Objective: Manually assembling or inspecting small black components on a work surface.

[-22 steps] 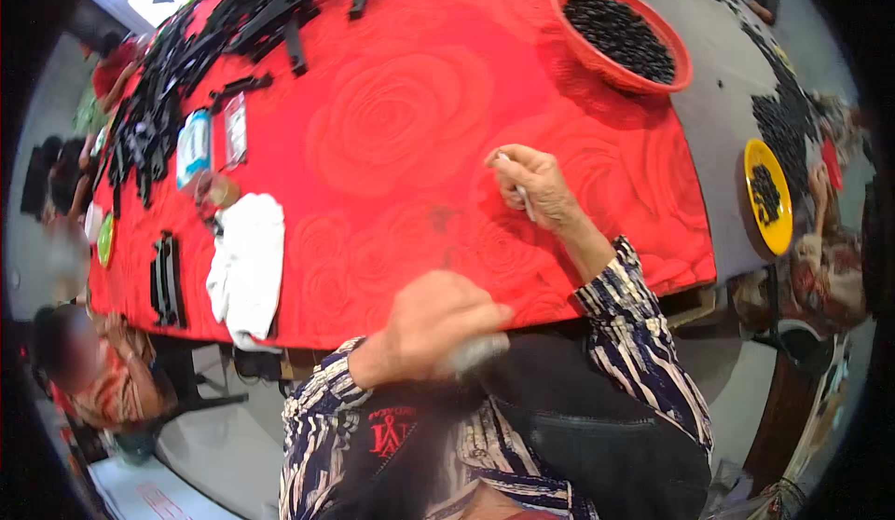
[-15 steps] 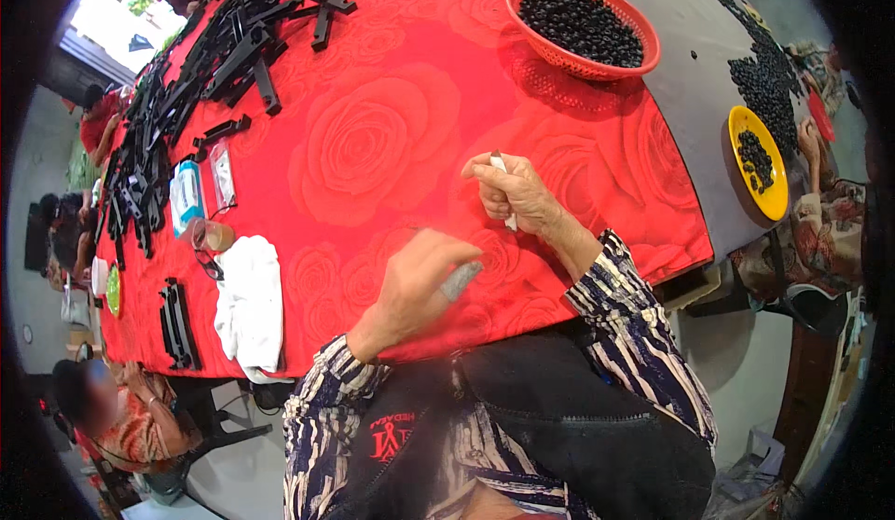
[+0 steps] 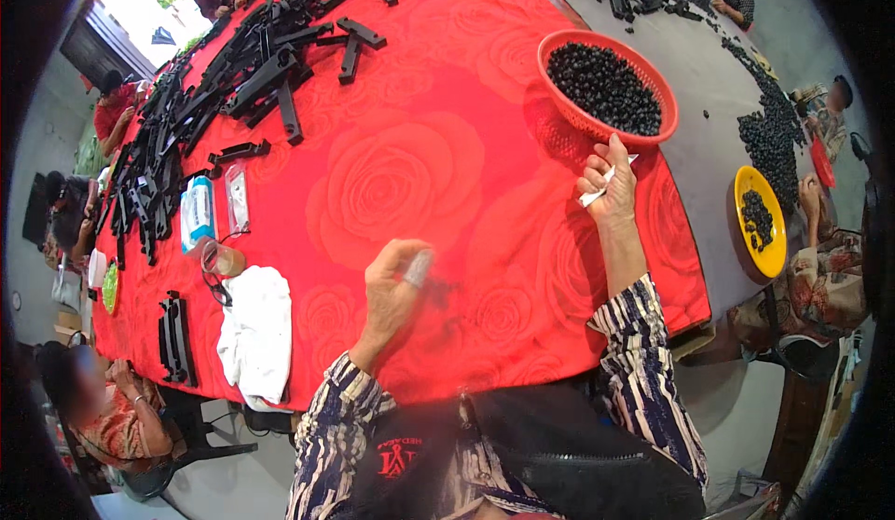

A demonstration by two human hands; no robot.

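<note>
My right hand (image 3: pixel 611 189) is closed around a slim white tool (image 3: pixel 593 198). Both ends of the tool show beyond the fingers, but its exact kind is unclear. The fingertips are at the near rim of a red plastic basket (image 3: pixel 667 121); whether they touch it I cannot tell. Inside the basket lie many small, shiny black pieces (image 3: pixel 601 82). My left hand (image 3: pixel 387 292), slightly blurred, hovers over the red rose-patterned cloth (image 3: pixel 401 175) with nothing seen in it. Its fingers are loosely bent, and a greyish-white wrap (image 3: pixel 419 267) covers the thumb.
Long black plastic parts (image 3: pixel 270 73) are heaped far left, with several more (image 3: pixel 175 341) near left. A white cloth (image 3: pixel 254 334), a cup (image 3: pixel 224 259) and a blue-white packet (image 3: pixel 198 212) lie left. On the right are a yellow plate (image 3: pixel 769 250) and a black pile (image 3: pixel 769 124). Co-workers sit around.
My right hand has moved away and to the right, up to the basket, with the white tool in it. My left hand has shifted a little left. The whole view has tilted slightly.
</note>
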